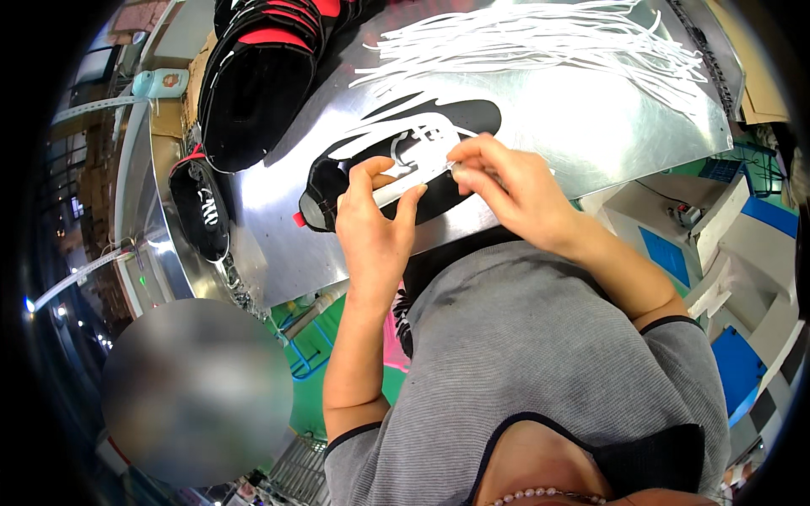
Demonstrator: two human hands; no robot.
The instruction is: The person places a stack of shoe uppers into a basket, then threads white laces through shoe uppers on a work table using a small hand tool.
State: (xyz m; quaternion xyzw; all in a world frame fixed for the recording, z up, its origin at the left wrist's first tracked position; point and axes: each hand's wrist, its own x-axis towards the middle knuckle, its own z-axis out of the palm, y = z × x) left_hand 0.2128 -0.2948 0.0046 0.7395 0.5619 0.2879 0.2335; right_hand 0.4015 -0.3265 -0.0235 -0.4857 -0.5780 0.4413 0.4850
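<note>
A black-and-white shoe upper lies on the metal table, its grey heel with a red tab toward the left and its dark toe toward the upper right. My left hand grips the upper's near side, thumb and forefinger on either side of a white strip. White shoelace runs across the lacing area. At the eyelet edge my right hand is closed in a pinch on a shoelace end; the tip is mostly hidden by the fingers.
Many loose white shoelaces spread over the far side of the metal table. Black-and-red shoe uppers are stacked at the far left. Another black laced upper sits at the table's left edge. White bins stand to the right.
</note>
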